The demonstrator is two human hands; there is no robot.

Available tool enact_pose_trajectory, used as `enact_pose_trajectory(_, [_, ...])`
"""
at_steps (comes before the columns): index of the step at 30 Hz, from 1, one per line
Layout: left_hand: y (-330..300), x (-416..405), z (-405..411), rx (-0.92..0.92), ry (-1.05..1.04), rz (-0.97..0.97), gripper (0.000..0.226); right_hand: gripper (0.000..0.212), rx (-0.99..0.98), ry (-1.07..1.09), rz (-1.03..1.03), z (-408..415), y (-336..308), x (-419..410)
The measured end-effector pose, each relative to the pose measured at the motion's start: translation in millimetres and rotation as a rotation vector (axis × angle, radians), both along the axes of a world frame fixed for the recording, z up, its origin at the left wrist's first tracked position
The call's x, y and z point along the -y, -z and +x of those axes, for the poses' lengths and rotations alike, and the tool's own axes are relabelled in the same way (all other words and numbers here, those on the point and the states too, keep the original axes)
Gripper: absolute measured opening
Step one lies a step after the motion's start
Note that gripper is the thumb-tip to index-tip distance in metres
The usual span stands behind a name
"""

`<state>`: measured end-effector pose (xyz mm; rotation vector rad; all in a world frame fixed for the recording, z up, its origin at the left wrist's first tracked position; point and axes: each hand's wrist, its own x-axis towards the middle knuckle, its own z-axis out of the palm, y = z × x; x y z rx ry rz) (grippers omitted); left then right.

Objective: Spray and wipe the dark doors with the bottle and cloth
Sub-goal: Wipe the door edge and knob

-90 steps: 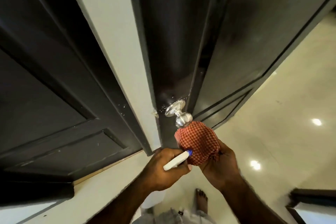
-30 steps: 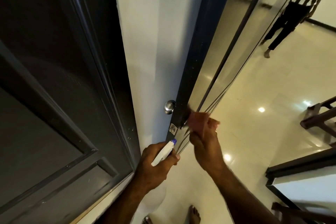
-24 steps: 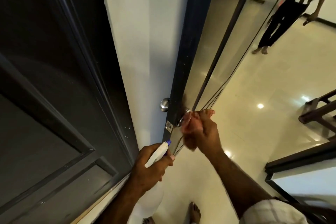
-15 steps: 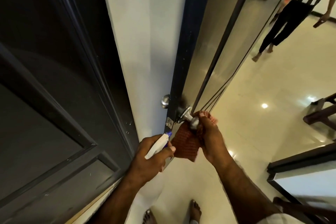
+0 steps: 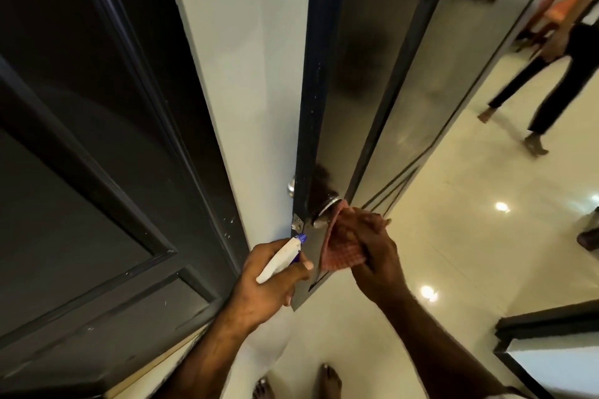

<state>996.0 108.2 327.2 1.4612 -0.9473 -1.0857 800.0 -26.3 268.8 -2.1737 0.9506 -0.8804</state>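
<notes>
Gripping the spray bottle (image 5: 281, 258) — left hand (image 5: 265, 282); right hand (image 5: 372, 256) clutching cloth (image 5: 340, 244) against knob (image 5: 325, 212)

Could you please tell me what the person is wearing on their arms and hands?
Both forearms are bare, with no gloves, rings, watch or bracelets visible on the left hand or the right hand. Only a sliver of pale sleeve shows at the right arm's upper end.
</notes>
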Motion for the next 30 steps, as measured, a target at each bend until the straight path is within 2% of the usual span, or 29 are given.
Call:
enact_pose_trajectory(2, [-3.1,1.1,-3.1,0.016,-0.053,0.002,0.012,0.038,0.265,0.090,0.372,15.3,-1.6,5.7])
enact_pose_trajectory(3, [-4.2,2.1,-6.2,0.022,-0.085,0.007,0.011,0.039,0.325,0.130,0.552,20.7,-4.0,11.5])
enact_pose_trajectory(5, [-5.8,4.4,-12.5,0.037,-0.127,0.030,0.010,0.040,0.274,0.207,0.766,23.5,-11.3,27.7])
enact_pose_trajectory(6, [-6.6,4.9,-15.2,0.047,-0.147,0.046,0.011,0.038,0.181,0.235,0.799,21.3,-16.7,36.4])
enact_pose_trajectory(8, [-7.0,6.1,-23.5,0.061,-0.188,0.072,0.013,0.034,-0.060,0.223,0.734,9.6,-26.7,53.2])
enact_pose_trajectory(10, [-11.6,8.2,-34.5,0.061,-0.227,0.078,0.017,0.024,-0.125,0.169,0.634,-2.8,-32.6,64.8])
enact_pose_trajectory(12, [-15.1,10.5,-43.1,0.062,-0.244,0.083,0.021,0.023,0.013,0.142,0.667,-8.9,-36.7,70.9])
enact_pose_trajectory(15, [-16.6,15.6,-56.2,0.065,-0.309,0.144,0.036,0.029,0.331,0.150,0.861,-13.0,-46.7,75.8])
enact_pose_trajectory(17, [-16.0,18.5,-61.5,0.068,-0.348,0.174,0.051,0.016,0.443,0.121,0.791,-14.1,-49.3,75.1])
enact_pose_trajectory(19, [-18.6,23.4,-66.0,0.078,-0.373,0.178,0.052,0.010,0.462,0.079,0.623,-13.5,-48.2,70.4])
enact_pose_trajectory(23, [-24.3,28.3,-71.6,0.129,-0.369,0.141,0.026,0.030,0.412,-0.061,0.249,7.2,-33.4,47.0])
enact_pose_trajectory(25, [-26.2,26.1,-73.2,0.147,-0.404,0.140,0.031,0.036,0.344,-0.178,0.079,15.4,-19.6,39.4])
enact_pose_trajectory(27, [-29.1,22.4,-72.7,0.162,-0.430,0.141,0.034,0.037,0.191,-0.336,-0.145,15.2,-11.0,47.5])
enact_pose_trajectory(29, [-31.6,18.1,-71.0,0.184,-0.433,0.137,0.025,0.039,0.097,-0.422,-0.258,12.2,-11.5,65.8])
enact_pose_trajectory(30, [-33.0,15.7,-71.0,0.185,-0.446,0.144,0.020,0.040,0.133,-0.415,-0.256,11.6,-11.0,70.6])
